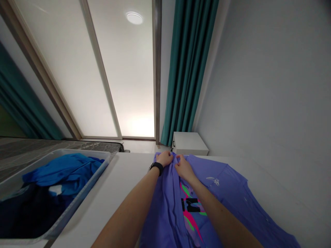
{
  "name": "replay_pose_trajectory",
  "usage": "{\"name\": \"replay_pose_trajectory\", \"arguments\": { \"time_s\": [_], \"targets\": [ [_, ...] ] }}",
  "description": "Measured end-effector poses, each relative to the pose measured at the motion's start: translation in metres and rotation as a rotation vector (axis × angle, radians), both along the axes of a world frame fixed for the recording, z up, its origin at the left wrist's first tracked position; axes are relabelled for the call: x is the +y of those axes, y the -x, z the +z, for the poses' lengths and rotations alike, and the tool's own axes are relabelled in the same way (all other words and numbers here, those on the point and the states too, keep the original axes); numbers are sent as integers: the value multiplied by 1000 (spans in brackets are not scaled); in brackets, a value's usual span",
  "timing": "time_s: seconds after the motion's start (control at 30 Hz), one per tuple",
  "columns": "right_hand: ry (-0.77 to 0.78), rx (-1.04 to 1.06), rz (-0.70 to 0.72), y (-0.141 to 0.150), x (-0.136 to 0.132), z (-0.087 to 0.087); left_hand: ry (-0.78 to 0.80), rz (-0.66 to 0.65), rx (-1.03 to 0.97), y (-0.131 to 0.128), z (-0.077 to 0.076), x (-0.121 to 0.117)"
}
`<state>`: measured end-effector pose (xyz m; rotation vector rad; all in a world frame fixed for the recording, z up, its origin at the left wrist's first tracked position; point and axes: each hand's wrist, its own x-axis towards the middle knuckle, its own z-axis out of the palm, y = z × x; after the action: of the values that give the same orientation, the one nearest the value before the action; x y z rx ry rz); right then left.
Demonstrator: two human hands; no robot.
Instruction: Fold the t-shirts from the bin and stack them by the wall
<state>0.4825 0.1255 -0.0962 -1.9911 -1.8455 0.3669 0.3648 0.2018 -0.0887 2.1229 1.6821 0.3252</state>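
A purple T-shirt [224, 193] with a white logo and a bright pink, green and black print lies on the white table. Its left part is gathered in lengthwise folds. My left hand [164, 158], with a black watch on the wrist, is closed on the fabric at the shirt's far edge. Just to its right, my right hand [184, 167] pinches the same fabric between thumb and fingers. Both forearms reach over the shirt, and the right one covers part of the print.
A white plastic bin [107, 159] holding blue and dark clothes stands at the left. The white table [124, 175] lies between bin and shirt. Beyond its far edge is a small white cabinet [190, 143]. A grey wall [271, 103] borders the right side; a teal curtain [190, 69] hangs behind.
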Motion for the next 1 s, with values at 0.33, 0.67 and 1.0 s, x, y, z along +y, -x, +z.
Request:
{"name": "replay_pose_trajectory", "arguments": {
  "time_s": [0.33, 0.67, 1.0],
  "targets": [
    [66, -196, 34, -3, -33, 5, -29, -14, 5, 0, -3, -2],
    [-29, -343, 136, -4, -55, 7, -47, 56, 2, -6, -2, -6],
    [-78, -249, 423, -10, -97, 11, -23, -33, -44, -1, 4, -9]
  ]
}}
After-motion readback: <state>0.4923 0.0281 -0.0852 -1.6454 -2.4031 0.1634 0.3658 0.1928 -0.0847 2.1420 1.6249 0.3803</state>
